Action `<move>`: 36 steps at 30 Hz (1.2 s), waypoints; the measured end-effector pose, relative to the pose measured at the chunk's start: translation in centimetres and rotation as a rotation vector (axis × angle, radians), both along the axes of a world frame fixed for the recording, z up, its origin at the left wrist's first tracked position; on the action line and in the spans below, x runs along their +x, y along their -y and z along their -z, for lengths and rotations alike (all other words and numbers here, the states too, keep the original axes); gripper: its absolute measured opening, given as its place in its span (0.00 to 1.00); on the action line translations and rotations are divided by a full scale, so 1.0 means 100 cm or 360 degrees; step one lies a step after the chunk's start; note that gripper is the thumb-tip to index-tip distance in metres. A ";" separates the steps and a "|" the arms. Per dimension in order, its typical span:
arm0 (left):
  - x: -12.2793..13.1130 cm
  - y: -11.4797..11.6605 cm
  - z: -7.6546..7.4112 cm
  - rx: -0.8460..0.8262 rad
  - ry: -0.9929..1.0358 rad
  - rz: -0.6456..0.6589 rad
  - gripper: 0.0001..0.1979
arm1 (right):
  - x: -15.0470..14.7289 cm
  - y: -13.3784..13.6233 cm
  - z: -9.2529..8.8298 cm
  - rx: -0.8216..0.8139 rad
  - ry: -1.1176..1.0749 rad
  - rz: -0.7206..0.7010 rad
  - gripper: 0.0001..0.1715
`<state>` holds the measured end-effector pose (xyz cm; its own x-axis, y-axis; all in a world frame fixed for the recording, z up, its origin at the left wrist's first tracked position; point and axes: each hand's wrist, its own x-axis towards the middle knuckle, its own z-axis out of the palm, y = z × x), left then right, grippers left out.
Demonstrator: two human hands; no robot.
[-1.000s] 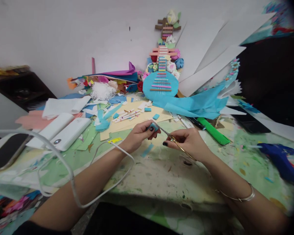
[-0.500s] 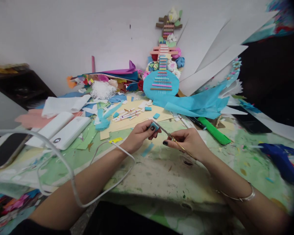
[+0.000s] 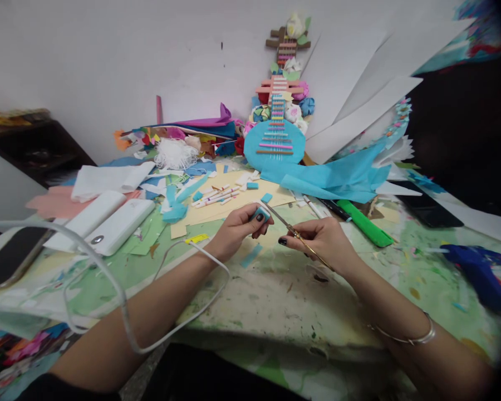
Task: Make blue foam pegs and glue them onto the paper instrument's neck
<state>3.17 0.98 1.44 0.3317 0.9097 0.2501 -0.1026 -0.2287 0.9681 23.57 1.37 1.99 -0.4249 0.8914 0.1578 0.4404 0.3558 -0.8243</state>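
Pinched between the thumb and fingers of my left hand [image 3: 240,229] is a small blue piece [image 3: 260,213], perhaps paper or foam, with a pale edge. My right hand [image 3: 325,240] is closed on scissors [image 3: 294,230] with gold-coloured handles. Their blades point up and left, with the tips right by the blue piece; whether they touch it I cannot tell. Similar small blue pieces [image 3: 266,197] lie just beyond my hands on beige card [image 3: 229,207]. A thin blue strip [image 3: 251,255] rests on the table below my left hand.
A blue paper lute [image 3: 274,145] with flowers leans on the wall. White power banks [image 3: 123,227] and a phone [image 3: 12,259] lie left. A white cable [image 3: 125,317] loops over my left forearm. Rightward are a green tube-like case [image 3: 365,224], a black phone [image 3: 430,209] and a blue glue gun [image 3: 480,273].
The scissor blades have swung slightly, and more of them shows beside the blue piece. My left hand still grips the piece in nearly the same place.
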 end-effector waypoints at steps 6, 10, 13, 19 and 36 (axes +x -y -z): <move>0.002 0.002 -0.003 -0.0059 -0.0080 -0.0103 0.16 | -0.002 -0.001 0.000 0.0003 -0.0221 0.0182 0.26; 0.003 0.004 -0.001 -0.0215 -0.0066 0.0073 0.10 | -0.003 -0.001 0.000 0.0019 -0.0203 0.0124 0.22; 0.003 0.005 -0.001 -0.0239 -0.0067 0.0139 0.05 | -0.001 -0.003 0.001 0.0133 -0.0035 0.0107 0.20; 0.004 0.005 -0.003 -0.0118 -0.0138 0.0134 0.15 | 0.000 -0.004 0.004 0.0313 0.0204 0.0120 0.19; 0.009 0.008 0.004 0.0607 -0.0738 -0.0280 0.13 | -0.010 0.008 0.006 0.0628 0.0379 0.0218 0.18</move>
<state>4.03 0.21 1.09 0.3371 0.8357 0.4336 0.3793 -0.5420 0.7499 22.53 0.57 1.40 -0.3731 0.8334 0.4078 0.6653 0.5467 -0.5084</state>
